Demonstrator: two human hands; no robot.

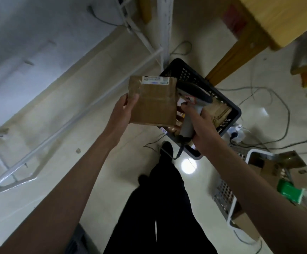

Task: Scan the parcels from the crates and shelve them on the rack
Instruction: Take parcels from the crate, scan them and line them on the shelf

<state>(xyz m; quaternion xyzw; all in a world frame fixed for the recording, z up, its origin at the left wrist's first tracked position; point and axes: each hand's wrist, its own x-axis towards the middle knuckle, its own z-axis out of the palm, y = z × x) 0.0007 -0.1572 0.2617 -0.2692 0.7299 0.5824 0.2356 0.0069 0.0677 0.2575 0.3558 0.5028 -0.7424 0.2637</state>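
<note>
My left hand [123, 111] grips the left edge of a flat brown cardboard parcel [153, 102] and holds it up, a white label along its top edge. My right hand [199, 125] is closed around the handle of a grey handheld scanner [192, 105]. The scanner's head sits right beside the parcel's right edge. Below both stands a black plastic crate [229, 107] on the floor, with brown parcels inside it. The white metal rack [147, 46] rises at the upper left.
A white crate [231, 204] with cardboard boxes and a green packet [289, 191] stands at the right. Cables and a power strip [238, 133] lie on the pale floor. A wooden table leg [235, 52] comes down behind the black crate. My dark-trousered legs are below.
</note>
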